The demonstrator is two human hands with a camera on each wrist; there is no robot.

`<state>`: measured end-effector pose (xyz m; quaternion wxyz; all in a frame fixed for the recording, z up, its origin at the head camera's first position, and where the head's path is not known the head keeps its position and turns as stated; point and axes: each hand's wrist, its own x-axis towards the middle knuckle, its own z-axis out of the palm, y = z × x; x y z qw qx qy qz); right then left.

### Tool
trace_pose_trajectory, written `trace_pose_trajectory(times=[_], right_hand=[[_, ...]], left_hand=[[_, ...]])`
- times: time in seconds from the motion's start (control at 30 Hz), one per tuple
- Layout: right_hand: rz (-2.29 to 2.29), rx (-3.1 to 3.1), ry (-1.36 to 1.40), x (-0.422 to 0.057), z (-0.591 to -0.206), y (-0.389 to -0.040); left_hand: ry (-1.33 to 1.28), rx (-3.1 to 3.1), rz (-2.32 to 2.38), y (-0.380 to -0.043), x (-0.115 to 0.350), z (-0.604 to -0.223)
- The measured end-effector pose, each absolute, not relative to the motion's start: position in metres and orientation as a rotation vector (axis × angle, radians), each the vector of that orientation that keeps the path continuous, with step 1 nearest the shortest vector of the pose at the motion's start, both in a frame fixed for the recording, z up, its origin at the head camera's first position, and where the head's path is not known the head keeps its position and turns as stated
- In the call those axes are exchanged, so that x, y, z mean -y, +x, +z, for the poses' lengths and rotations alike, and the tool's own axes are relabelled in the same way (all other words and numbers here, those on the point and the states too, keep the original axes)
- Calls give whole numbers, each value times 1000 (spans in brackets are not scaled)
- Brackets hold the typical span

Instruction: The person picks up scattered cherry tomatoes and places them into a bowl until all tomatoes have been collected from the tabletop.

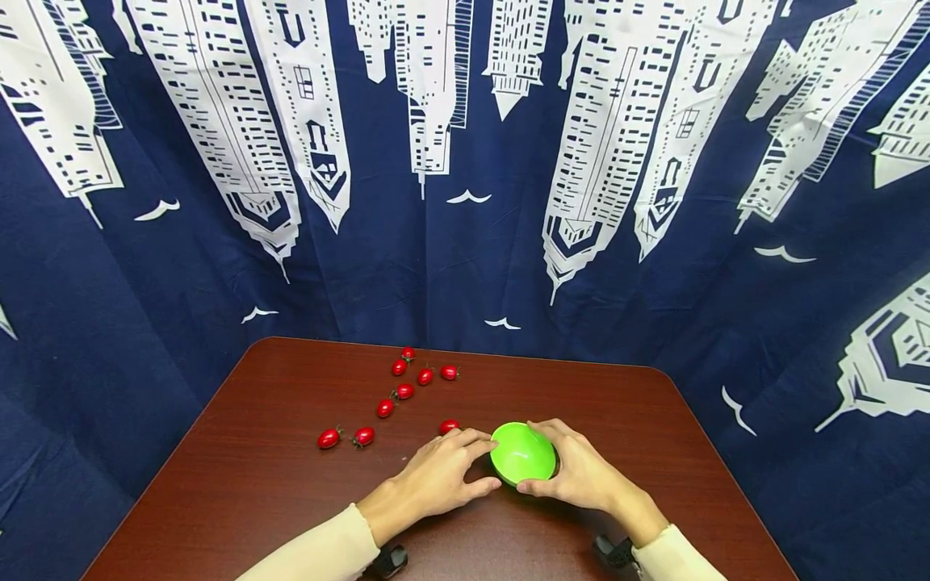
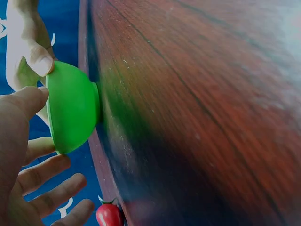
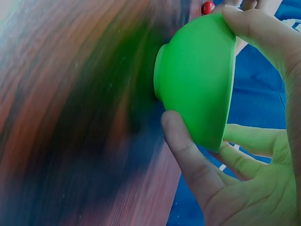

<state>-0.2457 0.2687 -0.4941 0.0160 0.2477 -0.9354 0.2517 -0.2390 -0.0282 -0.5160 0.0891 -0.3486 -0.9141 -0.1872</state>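
A small green bowl (image 1: pixel 521 453) stands upright near the front of the table, between both hands; nothing shows inside it. My right hand (image 1: pixel 581 472) grips it from the right, with the thumb at the rim and fingers round the outer wall in the right wrist view. My left hand (image 1: pixel 439 476) is at the bowl's left side, fingers spread and fairly straight, the index fingertip touching the rim area. In the left wrist view, the left thumb lies close to the rim. A red cherry tomato (image 1: pixel 450 426) lies just beyond the left hand, partly hidden by it.
Several more cherry tomatoes (image 1: pixel 404 391) with green stems lie scattered across the left and back middle of the brown wooden table (image 1: pixel 581 395). A dark blue curtain (image 1: pixel 450 266) printed with white buildings hangs behind the table.
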Motion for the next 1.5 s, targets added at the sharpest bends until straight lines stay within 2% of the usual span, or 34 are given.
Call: trace_pose_trajectory(times=[1.07,1.5], right_hand=[[810,2838,1026,-218,-501,-248],[816,2802,1068,-215,-503,-251]], left_hand=[[-971,2633,-526,-211,90,-516],[-970,2607,-611,-216,95,-516]])
